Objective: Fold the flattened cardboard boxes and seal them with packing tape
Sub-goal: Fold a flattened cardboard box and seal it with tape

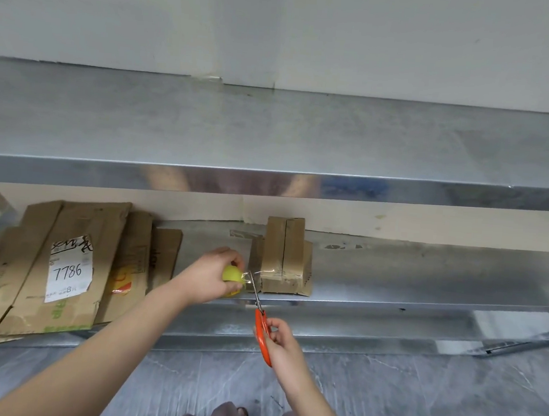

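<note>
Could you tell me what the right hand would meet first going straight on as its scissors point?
Probably the clear tape strip between the yellow roll in the left hand and the folded box; the scissors in the right hand seem to reach it, depth unclear.

Flattened boxes [69,266] left of folded box [283,258]

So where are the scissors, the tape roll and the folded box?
scissors [260,326]: head view, on the orange handle.
tape roll [231,274]: head view, on its yellow side.
folded box [274,247]: head view, on its brown cardboard face.
</note>
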Tool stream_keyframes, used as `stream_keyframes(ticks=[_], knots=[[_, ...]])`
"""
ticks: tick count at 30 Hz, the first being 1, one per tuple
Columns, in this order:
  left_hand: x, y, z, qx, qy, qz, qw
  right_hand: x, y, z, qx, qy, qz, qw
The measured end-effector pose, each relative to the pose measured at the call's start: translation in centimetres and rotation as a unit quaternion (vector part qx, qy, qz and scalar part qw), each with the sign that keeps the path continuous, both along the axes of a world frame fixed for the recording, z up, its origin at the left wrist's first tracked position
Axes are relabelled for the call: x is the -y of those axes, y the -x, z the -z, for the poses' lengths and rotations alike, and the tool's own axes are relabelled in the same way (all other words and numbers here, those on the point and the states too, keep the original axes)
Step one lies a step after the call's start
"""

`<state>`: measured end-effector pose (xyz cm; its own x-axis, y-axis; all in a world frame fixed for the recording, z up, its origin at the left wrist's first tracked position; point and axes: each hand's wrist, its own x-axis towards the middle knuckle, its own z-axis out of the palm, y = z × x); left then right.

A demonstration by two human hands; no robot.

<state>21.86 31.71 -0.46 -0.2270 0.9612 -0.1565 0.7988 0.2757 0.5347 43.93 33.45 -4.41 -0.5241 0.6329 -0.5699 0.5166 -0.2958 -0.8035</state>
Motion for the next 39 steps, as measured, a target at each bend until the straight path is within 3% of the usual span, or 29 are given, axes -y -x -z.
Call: stream_keyframes(ticks=[11, 24, 39], knots=[[0.2, -0.4, 0.3, -0.002, -0.012, 0.008, 1.0, -0.3, -0.4, 1.0, -0.009, -0.043, 0.01, 0.999], [0.4, -0.8, 0.4, -0.014, -0.005, 0.016, 1.0, 0.0, 0.1, 0.2, 0.004, 0.059, -0.01, 0.998], [-0.2, -0.4, 0.4, -0.021, 0.01, 0.034, 0.999, -2.0, 0.2, 2.1, 0.067, -0.036, -0.023, 0.997]])
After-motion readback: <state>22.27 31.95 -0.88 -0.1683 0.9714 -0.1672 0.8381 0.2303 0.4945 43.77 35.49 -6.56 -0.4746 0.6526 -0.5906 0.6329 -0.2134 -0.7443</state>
